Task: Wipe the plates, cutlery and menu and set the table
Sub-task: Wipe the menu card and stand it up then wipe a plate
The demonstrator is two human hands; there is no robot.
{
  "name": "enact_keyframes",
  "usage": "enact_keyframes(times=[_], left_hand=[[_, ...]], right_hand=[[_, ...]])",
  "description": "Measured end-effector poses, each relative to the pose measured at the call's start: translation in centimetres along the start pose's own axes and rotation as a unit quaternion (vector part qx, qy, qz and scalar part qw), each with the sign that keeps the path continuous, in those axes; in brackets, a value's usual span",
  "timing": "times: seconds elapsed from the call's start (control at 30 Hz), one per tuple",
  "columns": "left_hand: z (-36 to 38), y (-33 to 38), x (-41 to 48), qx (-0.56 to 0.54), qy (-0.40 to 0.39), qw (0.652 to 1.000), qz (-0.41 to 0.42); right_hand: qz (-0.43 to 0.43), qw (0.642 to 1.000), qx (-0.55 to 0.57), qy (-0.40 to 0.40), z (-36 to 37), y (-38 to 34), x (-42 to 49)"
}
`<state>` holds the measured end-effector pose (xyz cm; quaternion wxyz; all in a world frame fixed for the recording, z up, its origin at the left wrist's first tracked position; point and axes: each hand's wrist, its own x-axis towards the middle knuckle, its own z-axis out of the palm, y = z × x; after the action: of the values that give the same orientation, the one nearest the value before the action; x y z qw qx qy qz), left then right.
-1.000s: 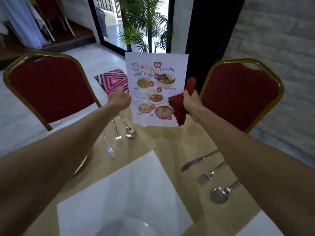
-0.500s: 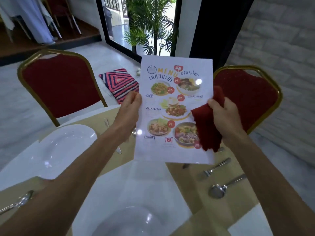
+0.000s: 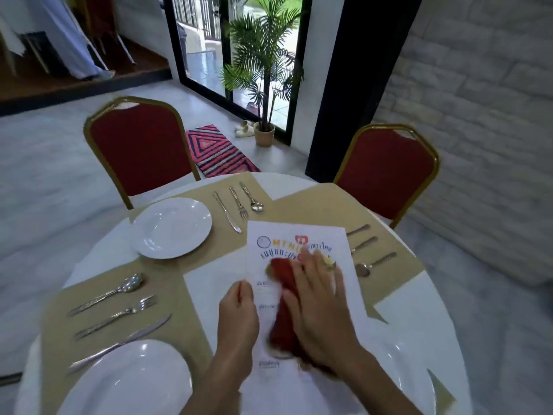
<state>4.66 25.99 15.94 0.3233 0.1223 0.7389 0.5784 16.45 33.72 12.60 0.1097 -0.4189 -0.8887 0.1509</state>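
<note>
Menu lies face up on the white bench straight ahead of the person, its long axis running away from them and its near end seemingly overlapping a plate's rim. The left hand grips the menu's left edge, fingers curled. The right hand lies flat with straight fingers and presses a red cloth onto the printed middle; motion blur hides finer detail. Both hands sit on the menu's near half, so the title end lies just beyond the right fingertips. The wipe probably has to travel along that long axis while the left hand anchors the menu. Left of the menu sit a near plate and 3 pieces of cutlery, with a far plate beyond them. Past the menu's far edge lie 3 more utensils.
</note>
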Motion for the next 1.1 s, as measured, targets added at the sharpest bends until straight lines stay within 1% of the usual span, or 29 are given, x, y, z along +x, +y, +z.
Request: enact_keyframes(times=[0.07,0.1,0.17,0.2,0.23,0.27,0.33,0.37,0.4,0.43,0.47,0.5,0.53,0.57,0.6,0.63,0.67,0.7,0.77,0.8,0.83,0.87,0.9,0.93,0.97,1.0,1.03,1.07,1.1], left_hand=[[-1.6,-0.6,-2.0,-0.017,-0.006,0.999,-0.030],[-2.6,-0.9,-3.2,-0.018,-0.009,0.999,-0.028],[-3.1,-1.1,-4.2,-0.017,-0.012,1.000,-0.014],[-3.9,-1.1,-4.9,-0.017,-0.016,1.000,-0.015],[-4.7,-1.1,-5.4,-0.014,-0.021,1.000,-0.015],[-5.6,-1.2,-6.1,-0.006,-0.024,1.000,-0.011],[-6.9,-1.2,-7.6,0.000,-0.030,1.000,-0.002],[-7.4,-1.1,-8.2,-0.002,-0.031,1.000,-0.005],[-7.7,-1.0,-8.6,-0.002,-0.027,1.000,-0.007],[-8.0,-1.0,-8.9,0.002,-0.021,1.000,-0.006],[-8.4,-1.1,-9.2,0.006,-0.014,1.000,-0.004],[-8.8,-1.2,-9.4,0.006,-0.011,1.000,0.000],[-9.2,-1.2,-9.6,0.004,-0.014,1.000,0.009],[-9.5,-1.1,-9.8,0.003,-0.021,1.000,0.020],[-9.7,-1.2,-10.0,0.006,-0.030,0.999,0.028],[-9.8,-1.1,-10.3,0.011,-0.038,0.999,0.032],[-9.9,-1.1,-10.6,0.016,-0.042,0.998,0.033],[-10.0,-1.1,-10.9,0.018,-0.045,0.998,0.034],[-10.4,-1.4,-11.2,0.017,-0.046,0.998,0.031],[-10.6,-1.8,-11.2,0.010,-0.049,0.998,0.027],[-10.7,-2.0,-11.4,0.000,-0.057,0.998,0.024],[-10.8,-2.3,-11.5,-0.004,-0.064,0.998,0.024],[-10.8,-2.5,-11.8,-0.001,-0.070,0.997,0.025],[-10.7,-2.8,-11.9,0.007,-0.074,0.997,0.024],[-10.6,-3.1,-12.1,0.011,-0.075,0.997,0.025],[-10.4,-3.4,-12.1,0.012,-0.072,0.997,0.027],[-10.3,-3.5,-12.1,0.007,-0.066,0.997,0.026],[-10.2,-3.6,-11.9,-0.005,-0.062,0.998,0.019],[-10.2,-3.5,-11.7,-0.021,-0.062,0.998,0.018]], right_hand=[[0.128,0.990,-0.016,0.052,-1.2,-0.5,0.4],[0.133,0.990,-0.016,0.054,-1.4,-2.5,-0.8],[0.003,0.999,-0.029,0.020,-0.4,-5.9,-3.4],[-0.070,0.995,-0.053,0.038,0.7,-7.1,-4.9],[-0.095,0.993,-0.051,0.037,0.4,-7.6,-5.3],[-0.065,0.996,-0.035,0.039,-0.4,-7.3,-4.7],[0.104,0.994,0.024,0.038,-1.9,-6.1,-3.0],[0.154,0.986,0.026,0.050,-2.3,-6.0,-2.7],[0.134,0.989,0.012,0.066,-2.5,-6.7,-3.1],[0.052,0.996,-0.008,0.068,-2.5,-8.2,-4.0],[-0.041,0.998,-0.019,0.042,-2.2,-9.6,-5.3],[-0.111,0.993,-0.028,0.021,-1.9,-10.2,-6.2],[-0.136,0.990,-0.032,0.017,-2.2,-10.0,-6.4],[-0.102,0.994,-0.014,0.031,-2.8,-9.3,-5.7],[-0.015,0.996,0.022,0.079,-3.6,-8.3,-4.7],[0.079,0.989,0.042,0.115,-4.2,-7.8,-4.3],[0.129,0.982,0.048,0.128,-4.3,-8.0,-4.5],[0.109,0.986,0.032,0.124,-4.0,-9.2,-5.3],[-0.064,0.995,-0.010,0.070,-2.3,-11.6,-7.9],[-0.121,0.991,-0.027,0.056,-1.8,-11.3,-8.7],[-0.125,0.991,-0.028,0.044,-2.1,-10.4,-8.6],[-0.079,0.995,-0.018,0.051,-2.7,-9.0,-7.7],[0.013,0.996,0.009,0.085,-3.4,-7.7,-7.0],[0.101,0.988,0.034,0.108,-4.1,-7.1,-6.7],[0.136,0.982,0.033,0.129,-4.2,-7.6,-7.2],[0.092,0.985,0.014,0.143,-3.9,-9.0,-8.0],[0.002,0.991,-0.015,0.134,-3.2,-10.7,-9.2],[-0.090,0.990,-0.034,0.103,-2.6,-12.0,-10.6],[-0.143,0.985,-0.039,0.085,-2.3,-12.2,-11.3]])
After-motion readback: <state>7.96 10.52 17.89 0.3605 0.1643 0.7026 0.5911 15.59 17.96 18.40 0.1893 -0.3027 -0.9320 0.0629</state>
